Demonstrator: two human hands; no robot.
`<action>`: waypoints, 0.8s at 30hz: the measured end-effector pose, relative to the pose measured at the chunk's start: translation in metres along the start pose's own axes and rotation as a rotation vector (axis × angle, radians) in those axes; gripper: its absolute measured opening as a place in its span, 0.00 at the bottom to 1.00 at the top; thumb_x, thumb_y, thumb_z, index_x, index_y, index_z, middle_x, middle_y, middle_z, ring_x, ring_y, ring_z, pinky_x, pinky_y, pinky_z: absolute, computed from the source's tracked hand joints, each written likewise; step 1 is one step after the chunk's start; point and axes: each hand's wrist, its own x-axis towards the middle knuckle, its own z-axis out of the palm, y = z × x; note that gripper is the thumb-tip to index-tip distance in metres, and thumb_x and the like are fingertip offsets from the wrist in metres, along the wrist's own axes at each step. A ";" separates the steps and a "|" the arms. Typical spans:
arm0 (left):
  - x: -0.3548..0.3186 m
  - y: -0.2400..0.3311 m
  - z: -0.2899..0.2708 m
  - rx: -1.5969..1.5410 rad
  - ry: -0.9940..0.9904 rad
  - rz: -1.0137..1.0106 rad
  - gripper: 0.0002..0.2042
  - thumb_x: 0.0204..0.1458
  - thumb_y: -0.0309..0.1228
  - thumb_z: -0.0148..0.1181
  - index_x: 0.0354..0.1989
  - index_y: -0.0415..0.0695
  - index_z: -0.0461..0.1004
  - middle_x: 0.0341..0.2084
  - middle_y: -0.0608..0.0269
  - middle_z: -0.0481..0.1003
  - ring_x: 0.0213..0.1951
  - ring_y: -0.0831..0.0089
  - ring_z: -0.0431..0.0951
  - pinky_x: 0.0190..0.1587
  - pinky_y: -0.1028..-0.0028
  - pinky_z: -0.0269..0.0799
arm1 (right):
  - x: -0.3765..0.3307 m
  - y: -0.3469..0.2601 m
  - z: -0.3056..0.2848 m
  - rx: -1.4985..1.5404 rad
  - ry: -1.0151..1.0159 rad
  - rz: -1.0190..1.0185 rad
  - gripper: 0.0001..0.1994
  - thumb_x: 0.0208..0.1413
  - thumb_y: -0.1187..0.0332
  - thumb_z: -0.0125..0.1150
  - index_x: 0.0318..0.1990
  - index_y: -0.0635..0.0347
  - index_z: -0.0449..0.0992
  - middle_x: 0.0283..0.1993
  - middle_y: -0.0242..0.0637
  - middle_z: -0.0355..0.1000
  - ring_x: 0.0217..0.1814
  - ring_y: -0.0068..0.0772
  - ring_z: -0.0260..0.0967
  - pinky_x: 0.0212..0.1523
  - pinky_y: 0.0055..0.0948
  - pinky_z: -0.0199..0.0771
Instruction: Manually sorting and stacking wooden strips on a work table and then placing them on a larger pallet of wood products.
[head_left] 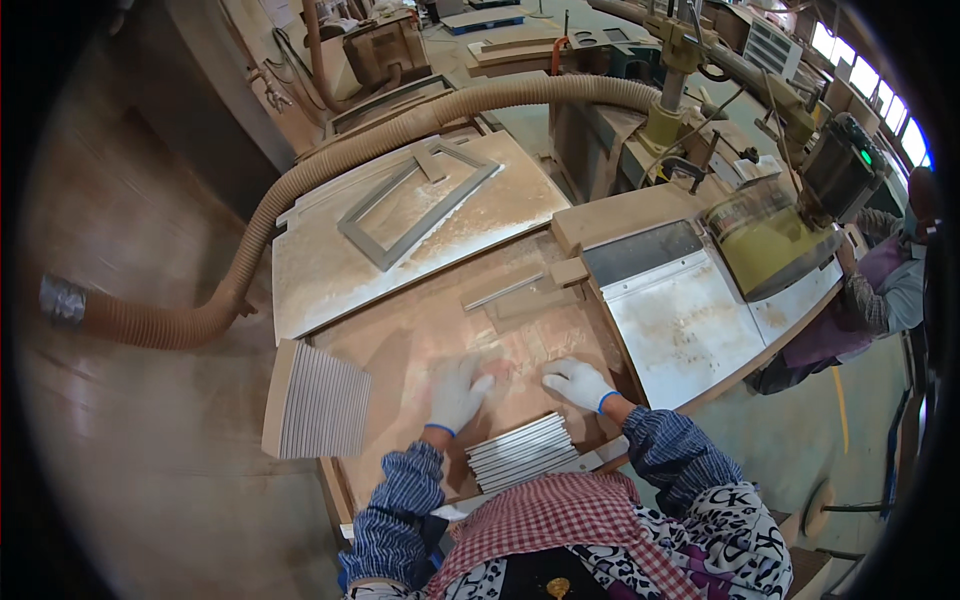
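Both my hands wear white gloves with blue cuffs and rest on a wooden board (410, 360). My left hand (462, 392) lies with fingers stretched forward and thumb apart, holding nothing I can see; its fingertips are blurred. To its right, my right hand (580, 384) has its fingers extended to the left over the board, and nothing shows in its grip. Close to my body, between my forearms, lies a bundle of pale narrow strips (522, 452). Beyond the left hand, at the board's left edge, a taller stack of similar strips (328, 402) stands.
A grey rectangular frame (375, 245) lies on a dusty white panel (310, 285) farther back. A ribbed hose (290, 190) curves behind it. To the right stand a yellow-green machine (765, 240) with a metal table (680, 320) and another person (885, 270). A small wooden block (569, 272) sits ahead.
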 end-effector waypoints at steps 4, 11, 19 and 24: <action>0.087 -0.001 0.007 0.083 0.126 0.188 0.25 0.51 0.40 0.60 0.56 0.42 0.70 0.52 0.45 0.72 0.56 0.49 0.70 0.59 0.57 0.64 | 0.022 -0.011 -0.007 0.040 0.130 0.055 0.19 0.57 0.54 0.58 0.50 0.54 0.78 0.51 0.47 0.74 0.54 0.52 0.70 0.56 0.40 0.70; 0.184 -0.039 0.046 0.231 -0.113 0.047 0.28 0.48 0.42 0.63 0.58 0.46 0.69 0.55 0.51 0.71 0.58 0.52 0.67 0.60 0.57 0.62 | 0.081 0.003 -0.013 -0.481 0.417 0.017 0.34 0.49 0.57 0.66 0.62 0.60 0.65 0.62 0.53 0.61 0.68 0.57 0.56 0.63 0.50 0.61; 0.158 -0.056 0.065 -0.046 -0.142 0.096 0.23 0.46 0.39 0.64 0.53 0.47 0.75 0.50 0.55 0.76 0.55 0.55 0.71 0.58 0.60 0.65 | 0.137 0.020 -0.029 -0.609 0.004 0.285 0.32 0.41 0.52 0.66 0.54 0.60 0.73 0.57 0.59 0.66 0.57 0.60 0.65 0.53 0.49 0.70; 0.097 -0.037 0.040 -0.116 -0.236 0.084 0.24 0.44 0.36 0.65 0.52 0.43 0.75 0.48 0.51 0.76 0.52 0.51 0.73 0.55 0.61 0.68 | 0.084 -0.006 -0.020 -0.719 0.065 0.030 0.34 0.37 0.55 0.71 0.55 0.58 0.71 0.61 0.50 0.64 0.60 0.56 0.62 0.52 0.46 0.69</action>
